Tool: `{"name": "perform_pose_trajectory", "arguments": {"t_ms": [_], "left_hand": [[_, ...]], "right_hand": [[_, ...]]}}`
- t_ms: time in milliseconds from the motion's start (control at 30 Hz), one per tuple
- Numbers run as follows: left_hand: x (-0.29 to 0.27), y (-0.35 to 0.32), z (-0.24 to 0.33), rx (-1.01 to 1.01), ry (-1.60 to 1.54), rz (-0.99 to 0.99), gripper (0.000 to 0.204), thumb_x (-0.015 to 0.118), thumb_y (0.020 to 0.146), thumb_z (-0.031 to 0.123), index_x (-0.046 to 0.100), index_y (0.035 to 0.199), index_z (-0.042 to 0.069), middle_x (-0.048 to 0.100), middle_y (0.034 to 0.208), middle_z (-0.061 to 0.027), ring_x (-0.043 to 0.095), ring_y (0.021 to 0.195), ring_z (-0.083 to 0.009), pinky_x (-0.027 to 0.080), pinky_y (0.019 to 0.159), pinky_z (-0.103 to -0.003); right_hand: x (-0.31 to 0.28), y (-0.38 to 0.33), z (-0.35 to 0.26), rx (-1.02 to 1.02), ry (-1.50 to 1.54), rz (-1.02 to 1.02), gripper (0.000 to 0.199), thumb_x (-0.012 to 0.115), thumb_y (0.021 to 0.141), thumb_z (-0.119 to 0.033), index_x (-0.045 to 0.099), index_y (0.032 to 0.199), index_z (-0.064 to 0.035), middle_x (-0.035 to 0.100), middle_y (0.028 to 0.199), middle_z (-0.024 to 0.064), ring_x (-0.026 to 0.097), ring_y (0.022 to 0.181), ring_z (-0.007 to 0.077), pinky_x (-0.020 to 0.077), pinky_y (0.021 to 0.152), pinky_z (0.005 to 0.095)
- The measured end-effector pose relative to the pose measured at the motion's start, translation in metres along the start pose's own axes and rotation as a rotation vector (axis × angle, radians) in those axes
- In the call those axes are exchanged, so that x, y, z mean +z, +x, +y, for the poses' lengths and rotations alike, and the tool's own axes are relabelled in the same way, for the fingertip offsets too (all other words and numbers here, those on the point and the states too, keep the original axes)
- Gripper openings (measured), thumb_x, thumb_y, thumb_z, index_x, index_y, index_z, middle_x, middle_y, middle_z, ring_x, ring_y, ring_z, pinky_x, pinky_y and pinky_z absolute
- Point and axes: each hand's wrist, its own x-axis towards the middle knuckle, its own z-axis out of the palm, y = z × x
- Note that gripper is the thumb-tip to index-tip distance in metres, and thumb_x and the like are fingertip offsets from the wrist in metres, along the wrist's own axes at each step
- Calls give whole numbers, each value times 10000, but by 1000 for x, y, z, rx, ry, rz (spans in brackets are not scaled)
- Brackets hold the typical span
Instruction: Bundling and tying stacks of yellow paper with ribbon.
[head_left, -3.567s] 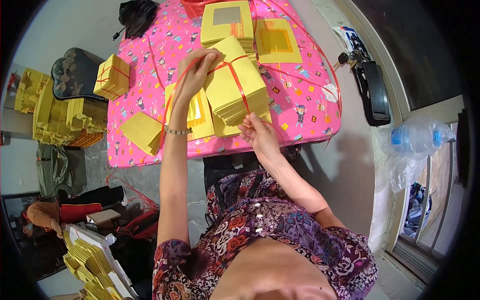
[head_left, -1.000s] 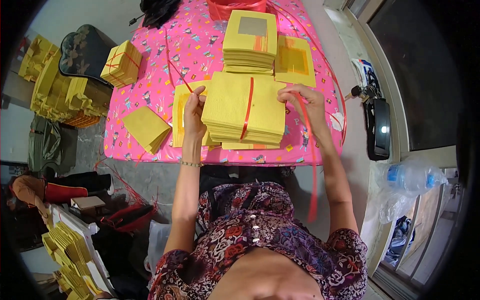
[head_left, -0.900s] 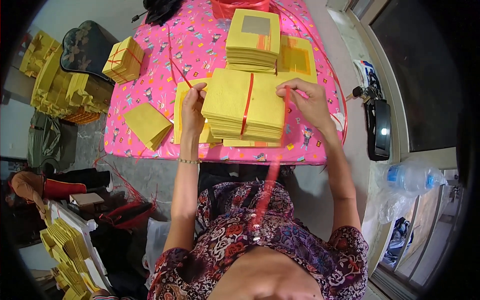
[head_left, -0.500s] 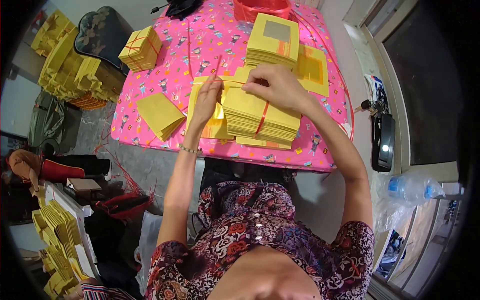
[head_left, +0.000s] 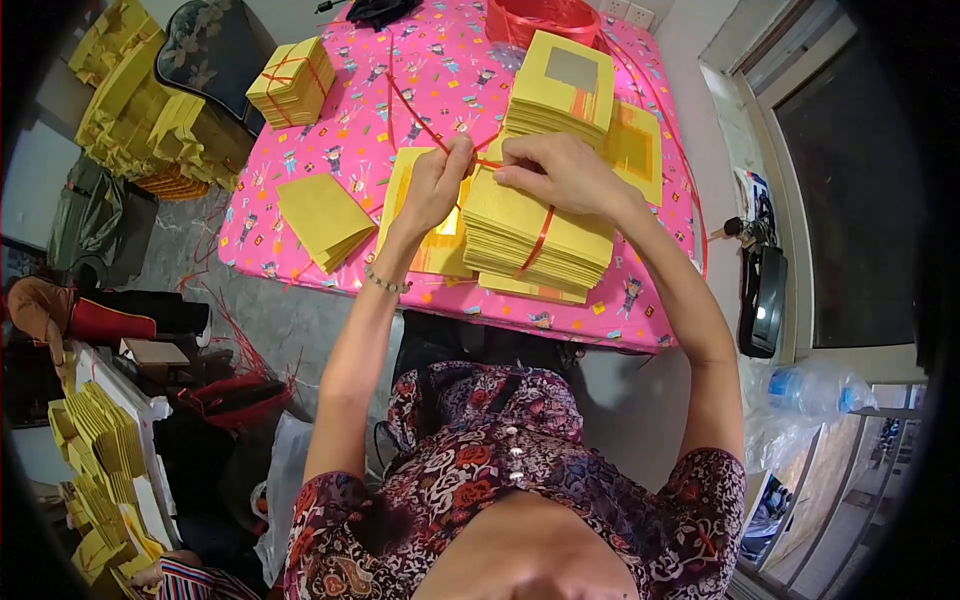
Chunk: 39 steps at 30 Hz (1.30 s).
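The right hand (head_left: 568,175) covered part of the yellow paper stack (head_left: 510,222), while the left hand's (head_left: 438,186) curled fingers hid a stretch of red strap (head_left: 412,110). The upper edge cut off the red basket (head_left: 545,22) and black bag (head_left: 382,11); the lower edge cropped a striped sleeve (head_left: 198,578).

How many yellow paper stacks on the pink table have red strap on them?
2: a tied bundle at back left, and a stack beneath the right hand, nearer the person. Any others hidden behind wouldn't show.
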Motion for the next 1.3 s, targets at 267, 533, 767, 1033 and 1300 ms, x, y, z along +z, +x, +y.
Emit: {"name": "perform_pose_trajectory", "arguments": {"t_ms": [267, 533, 767, 1033, 1300], "left_hand": [[8, 2, 19, -97, -368, -66, 399, 356, 1000, 385, 475, 753, 95, 356, 602, 74, 291, 508, -29, 230, 467, -213], [-13, 10, 18, -244, -303, -280, 454, 373, 991, 411, 476, 689, 87, 333, 567, 71, 287, 496, -41, 240, 469, -208], [-26, 15, 6, -368, -482, -481, 382, 451, 971, 381, 588, 786, 76, 426, 583, 63, 376, 554, -33, 307, 529, -191], [-23, 2, 2, -155, -378, -305, 129, 606, 899, 164, 627, 893, 37, 581, 748, 26, 533, 679, -54, 434, 609, -222], [1, -13, 4, 457, 364, 252, 170, 672, 763, -39, 650, 919, 25, 662, 837, -99, 648, 743, -205, 513, 640, -279]], "right_hand": [[5, 5, 3, -181, 28, 292, 415, 663, 796, -410, 563, 906, -22, 550, 772, 105, 571, 720, 238, 453, 649, 355], [4, 18, -4, -59, 251, 241, 235, 629, 842, -280, 646, 911, -56, 621, 788, 94, 587, 685, 222, 472, 656, 328], [9, 4, -14, -350, -92, 396, 143, 657, 814, -190, 634, 816, -49, 587, 717, 68, 581, 653, 208, 459, 594, 312], [11, 4, 0, 19, 419, 135, 192, 592, 889, -218, 636, 917, -34, 606, 751, 23, 576, 672, 111, 446, 600, 282], [9, 21, 14, 91, 483, -38, 193, 584, 900, -194, 638, 949, -16, 593, 759, -16, 511, 682, 49, 415, 609, 227]]}}
